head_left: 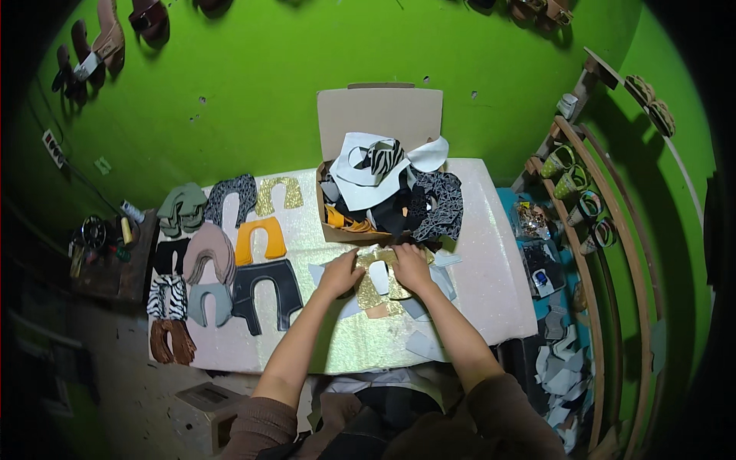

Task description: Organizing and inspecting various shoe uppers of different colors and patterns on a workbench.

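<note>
Gold piece (367, 295) lies on the worktop (494, 261) before the box (379, 115), left grip (342, 273) and right grip (412, 268) at its two sides, pinching or merely resting I can't tell; I judge it light, pliable, perhaps slippery, best held by the outer edges.

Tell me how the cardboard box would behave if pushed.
The cardboard box is probably light for its size, its visible contents being thin scraps. White pieces heaped on top may slide off; the raised lid might sway.
</note>
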`<move>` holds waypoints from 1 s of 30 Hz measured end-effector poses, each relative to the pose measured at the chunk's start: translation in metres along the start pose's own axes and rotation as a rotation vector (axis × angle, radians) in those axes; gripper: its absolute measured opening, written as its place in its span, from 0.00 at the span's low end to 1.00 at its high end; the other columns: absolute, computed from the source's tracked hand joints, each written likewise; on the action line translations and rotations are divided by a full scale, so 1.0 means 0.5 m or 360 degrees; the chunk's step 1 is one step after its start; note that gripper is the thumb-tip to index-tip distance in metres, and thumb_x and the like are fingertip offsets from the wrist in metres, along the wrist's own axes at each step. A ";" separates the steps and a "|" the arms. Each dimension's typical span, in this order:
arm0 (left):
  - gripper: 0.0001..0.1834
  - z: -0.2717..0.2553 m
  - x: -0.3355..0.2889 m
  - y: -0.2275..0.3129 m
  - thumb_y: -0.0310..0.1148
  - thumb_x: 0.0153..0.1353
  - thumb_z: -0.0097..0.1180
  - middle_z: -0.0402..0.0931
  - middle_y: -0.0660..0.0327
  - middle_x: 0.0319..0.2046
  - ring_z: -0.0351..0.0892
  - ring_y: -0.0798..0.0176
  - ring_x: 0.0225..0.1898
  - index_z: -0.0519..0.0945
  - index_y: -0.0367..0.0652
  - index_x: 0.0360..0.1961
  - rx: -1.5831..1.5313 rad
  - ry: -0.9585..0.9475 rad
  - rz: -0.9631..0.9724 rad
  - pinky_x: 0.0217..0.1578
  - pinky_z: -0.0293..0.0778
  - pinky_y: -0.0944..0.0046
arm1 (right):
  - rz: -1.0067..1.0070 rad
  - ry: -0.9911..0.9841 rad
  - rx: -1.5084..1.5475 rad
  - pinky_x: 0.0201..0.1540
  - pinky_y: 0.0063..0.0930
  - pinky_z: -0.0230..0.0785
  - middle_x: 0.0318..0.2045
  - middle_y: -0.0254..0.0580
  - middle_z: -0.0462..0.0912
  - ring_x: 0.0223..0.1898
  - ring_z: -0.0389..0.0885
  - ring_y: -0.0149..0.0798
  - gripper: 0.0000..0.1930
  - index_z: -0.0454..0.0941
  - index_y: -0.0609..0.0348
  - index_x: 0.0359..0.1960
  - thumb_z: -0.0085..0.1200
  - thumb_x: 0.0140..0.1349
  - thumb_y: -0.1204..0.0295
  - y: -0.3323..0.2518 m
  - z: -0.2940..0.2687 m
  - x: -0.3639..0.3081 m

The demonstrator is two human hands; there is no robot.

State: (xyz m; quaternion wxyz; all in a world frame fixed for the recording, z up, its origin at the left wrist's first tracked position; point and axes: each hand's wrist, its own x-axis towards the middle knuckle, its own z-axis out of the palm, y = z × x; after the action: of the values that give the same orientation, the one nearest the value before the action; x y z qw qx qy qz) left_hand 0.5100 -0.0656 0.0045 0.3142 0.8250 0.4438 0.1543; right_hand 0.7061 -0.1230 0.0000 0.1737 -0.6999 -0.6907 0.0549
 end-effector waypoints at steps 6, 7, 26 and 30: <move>0.18 0.004 -0.048 0.010 0.37 0.51 0.57 0.75 0.49 0.38 0.75 0.50 0.39 0.74 0.39 0.42 -0.0180 0.0079 -0.0130 0.41 0.69 0.58 | -0.0152 -0.0101 0.0797 0.42 0.34 0.65 0.33 0.45 0.75 0.38 0.73 0.47 0.10 0.73 0.61 0.36 0.53 0.51 0.73 0.005 -0.056 -0.008; 0.17 -0.001 -0.056 0.014 0.35 0.52 0.58 0.75 0.53 0.34 0.74 0.58 0.35 0.74 0.37 0.40 -0.0361 0.0080 -0.0223 0.37 0.69 0.63 | -0.0237 -0.0024 0.0975 0.38 0.30 0.67 0.29 0.45 0.75 0.34 0.75 0.44 0.10 0.73 0.61 0.35 0.54 0.52 0.71 0.012 -0.055 -0.009; 0.12 -0.214 -0.148 0.098 0.34 0.60 0.47 0.77 0.55 0.23 0.76 0.67 0.23 0.72 0.40 0.41 -0.0524 -0.0083 -0.0220 0.26 0.69 0.65 | -0.0174 -0.0663 0.1625 0.53 0.29 0.60 0.55 0.46 0.64 0.54 0.66 0.37 0.29 0.61 0.58 0.57 0.58 0.54 0.66 -0.096 -0.064 -0.014; 0.13 -0.288 -0.147 0.105 0.35 0.59 0.48 0.77 0.55 0.22 0.77 0.62 0.25 0.74 0.38 0.40 -0.0221 -0.0217 -0.0027 0.27 0.69 0.64 | -0.0633 -0.0728 0.1492 0.51 0.30 0.61 0.53 0.46 0.67 0.51 0.68 0.40 0.30 0.64 0.56 0.55 0.60 0.50 0.63 -0.184 -0.099 0.032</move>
State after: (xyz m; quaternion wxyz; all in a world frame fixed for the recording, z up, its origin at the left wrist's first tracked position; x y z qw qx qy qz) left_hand 0.4252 -0.0931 0.1493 0.4013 0.8061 0.4165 0.1255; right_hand 0.6353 -0.1168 0.0779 0.3191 -0.3741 -0.7312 0.4728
